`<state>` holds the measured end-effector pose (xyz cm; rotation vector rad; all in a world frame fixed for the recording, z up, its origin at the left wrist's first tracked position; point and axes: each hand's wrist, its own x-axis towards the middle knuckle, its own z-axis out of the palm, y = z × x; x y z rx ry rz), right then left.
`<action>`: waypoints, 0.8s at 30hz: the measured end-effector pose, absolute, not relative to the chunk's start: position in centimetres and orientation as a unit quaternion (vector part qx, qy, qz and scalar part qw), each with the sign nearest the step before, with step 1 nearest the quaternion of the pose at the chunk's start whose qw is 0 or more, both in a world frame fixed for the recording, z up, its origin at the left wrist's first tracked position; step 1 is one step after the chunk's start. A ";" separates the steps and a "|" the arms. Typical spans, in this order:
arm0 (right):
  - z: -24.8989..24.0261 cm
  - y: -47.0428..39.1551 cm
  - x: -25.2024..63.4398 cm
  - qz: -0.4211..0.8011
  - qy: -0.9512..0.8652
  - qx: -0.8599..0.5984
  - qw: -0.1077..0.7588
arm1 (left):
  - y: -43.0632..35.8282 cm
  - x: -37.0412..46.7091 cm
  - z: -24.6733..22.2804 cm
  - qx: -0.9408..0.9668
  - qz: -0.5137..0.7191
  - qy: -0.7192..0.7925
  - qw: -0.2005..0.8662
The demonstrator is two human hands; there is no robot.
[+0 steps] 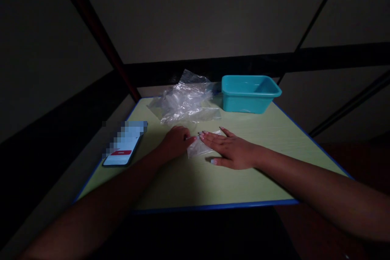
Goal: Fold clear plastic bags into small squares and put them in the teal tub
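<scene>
A small, flat transparent plastic bag [195,149] lies on the table in front of me. My right hand [233,152] is spread flat, palm down, over the bag's right part and hides some of it. At the bag's upper left corner is my left hand [173,142], its fingers curled and its thumb laid on the bag's edge. The tips of both hands nearly meet over the bag. Just beyond them sits a crumpled heap of transparent plastic bags [185,99].
A turquoise plastic basket [248,103] stands at the table's back right. At the left edge lies a phone [122,152] with a lit screen, partly blurred out. The light green table [213,189] has a blue rim, with a wall [195,16] behind it.
</scene>
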<state>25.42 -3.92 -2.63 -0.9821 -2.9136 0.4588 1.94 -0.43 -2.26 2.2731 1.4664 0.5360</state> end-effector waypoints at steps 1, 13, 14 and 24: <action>-2.7 -3.9 25.4 0.148 -0.937 -0.315 0.019 | -0.6 2.0 -2.2 0.807 0.190 0.526 0.190; -2.4 -4.2 25.1 0.130 -0.932 -0.333 0.054 | -2.1 1.7 -1.9 0.778 0.207 0.532 0.264; -2.3 -4.2 25.0 0.121 -0.931 -0.338 0.065 | -2.1 1.7 -1.8 0.777 0.205 0.534 0.264; -2.7 -5.1 24.4 0.131 -0.933 -0.330 0.063 | -3.0 1.8 -1.2 0.777 0.148 0.545 0.280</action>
